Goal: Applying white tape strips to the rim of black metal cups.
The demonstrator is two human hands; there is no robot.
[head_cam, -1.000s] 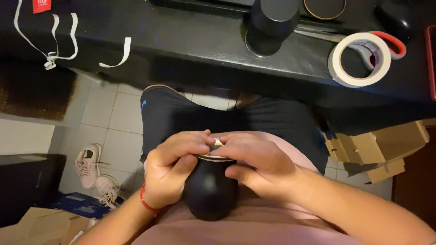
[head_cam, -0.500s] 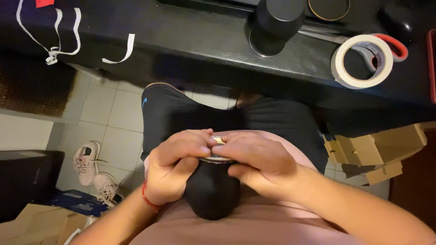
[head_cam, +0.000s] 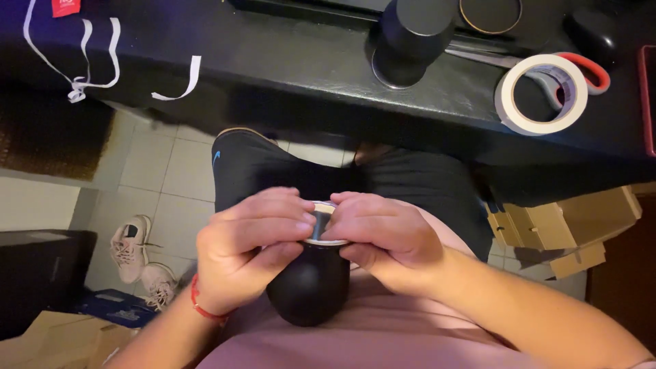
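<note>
A rounded black vessel (head_cam: 309, 287) with a pale band of tape round its rim rests in my lap against my pink shirt. My left hand (head_cam: 251, 251), with a red string at the wrist, wraps its left side, thumb and fingers on the rim. My right hand (head_cam: 380, 238) covers the right side of the rim, fingertips pressing the pale tape there. Both hands meet over the opening, so most of the rim is hidden.
A black desk (head_cam: 273, 61) spans the top. On it stand a black cylinder (head_cam: 413, 34), a roll of cream tape (head_cam: 543, 94), red-handled scissors (head_cam: 593, 72) and white ribbon strips (head_cam: 96, 51). Cardboard boxes (head_cam: 570, 222) lie right, pale sneakers (head_cam: 133, 256) on the tiled floor left.
My hands stay on the vessel's rim, fingers shifting slightly along the tape. The view has drifted a little.
</note>
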